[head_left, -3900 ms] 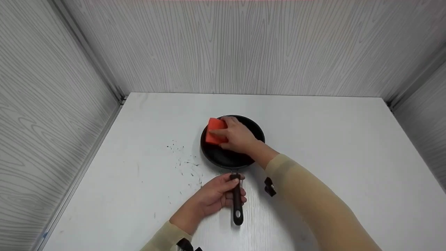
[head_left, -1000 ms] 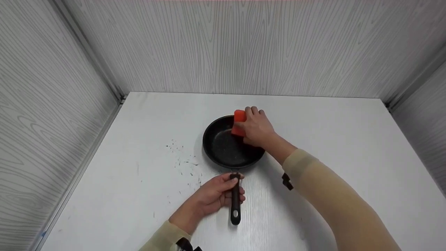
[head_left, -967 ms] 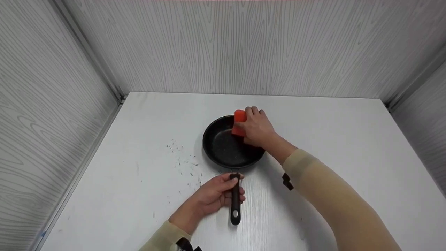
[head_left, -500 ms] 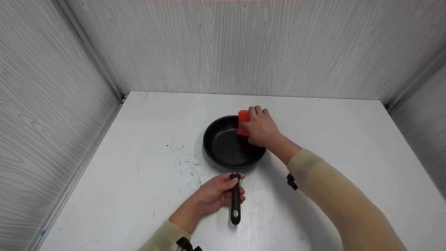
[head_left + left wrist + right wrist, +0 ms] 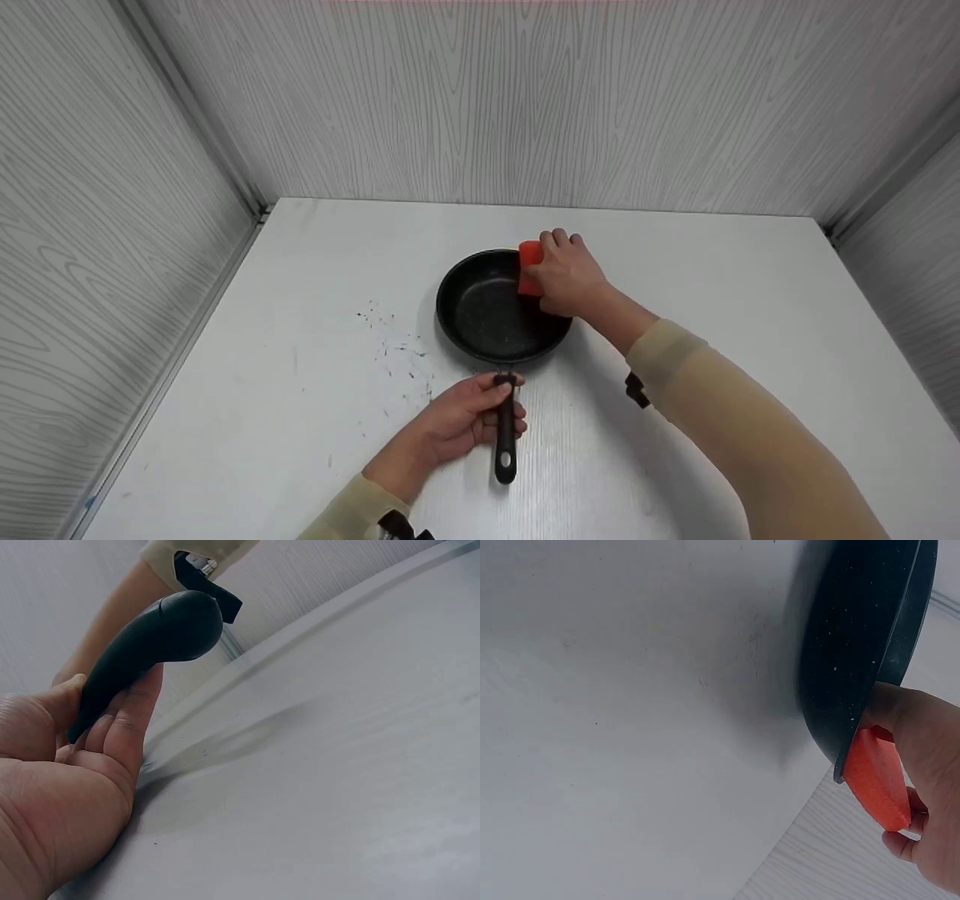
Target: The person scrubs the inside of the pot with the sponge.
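A black frying pan [image 5: 487, 319] sits in the middle of the white table in the head view. My left hand [image 5: 465, 420] grips its dark handle [image 5: 506, 442], thumb on top and fingers underneath; the left wrist view shows the handle's end [image 5: 187, 626] sticking out past the fingers. My right hand [image 5: 574, 277] holds a red-orange sponge [image 5: 529, 268] against the pan's far right inner wall and rim. In the right wrist view the sponge [image 5: 877, 780] bulges beyond the rim, between thumb and fingers. Part of the sponge is hidden under the right hand.
Dark crumbs [image 5: 401, 349] lie scattered on the white table [image 5: 247, 375] left of the pan. A grey wood-grain panel [image 5: 480, 105] stands behind the table, with similar panels at the left [image 5: 97, 225] and right [image 5: 915, 247].
Since the earliest frame my right hand has moved the sponge from the pan's left side to its far right rim, drifting slightly further right lately. My left hand keeps its grip on the handle.
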A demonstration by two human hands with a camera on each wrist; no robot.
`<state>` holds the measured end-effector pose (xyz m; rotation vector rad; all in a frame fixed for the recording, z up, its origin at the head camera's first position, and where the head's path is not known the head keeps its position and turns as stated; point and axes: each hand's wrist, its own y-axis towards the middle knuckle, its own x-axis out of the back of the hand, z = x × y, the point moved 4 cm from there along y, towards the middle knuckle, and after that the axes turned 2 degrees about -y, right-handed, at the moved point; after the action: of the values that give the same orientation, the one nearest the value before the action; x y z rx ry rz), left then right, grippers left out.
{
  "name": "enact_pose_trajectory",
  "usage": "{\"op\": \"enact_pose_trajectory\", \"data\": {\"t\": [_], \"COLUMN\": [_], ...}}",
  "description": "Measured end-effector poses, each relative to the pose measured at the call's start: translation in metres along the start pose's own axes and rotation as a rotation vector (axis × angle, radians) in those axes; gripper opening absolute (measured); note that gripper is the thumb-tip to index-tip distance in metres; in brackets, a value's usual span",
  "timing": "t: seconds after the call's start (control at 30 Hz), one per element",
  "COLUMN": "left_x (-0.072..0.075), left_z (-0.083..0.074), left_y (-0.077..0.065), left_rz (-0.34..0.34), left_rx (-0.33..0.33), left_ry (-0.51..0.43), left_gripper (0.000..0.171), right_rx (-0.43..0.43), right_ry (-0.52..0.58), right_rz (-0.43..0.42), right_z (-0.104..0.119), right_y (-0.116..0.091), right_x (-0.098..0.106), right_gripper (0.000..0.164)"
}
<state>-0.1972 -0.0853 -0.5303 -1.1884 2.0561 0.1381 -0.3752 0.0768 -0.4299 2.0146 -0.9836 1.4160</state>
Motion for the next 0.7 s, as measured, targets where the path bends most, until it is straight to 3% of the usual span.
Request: {"op": "enact_pose_trajectory", "data": {"t": [0.2,0.7], "left_x": [-0.002,-0.004], "left_z": [0.001,0.001], "left_y": [0.002,0.006], "left_rz": [-0.005,-0.023], "left_rx": [-0.006,0.0], "left_ry": [0.001,0.003], "left_gripper": [0.027,0.032], "right_rx": [0.015,0.024], "right_ry": [-0.025,0.169], "right_rz": [0.0,0.002], "right_z": [-0.002,-0.016], "right_y": [-0.003,-0.011], "right_x": [0.0,-0.001], "right_gripper": [0.043,0.057]}}
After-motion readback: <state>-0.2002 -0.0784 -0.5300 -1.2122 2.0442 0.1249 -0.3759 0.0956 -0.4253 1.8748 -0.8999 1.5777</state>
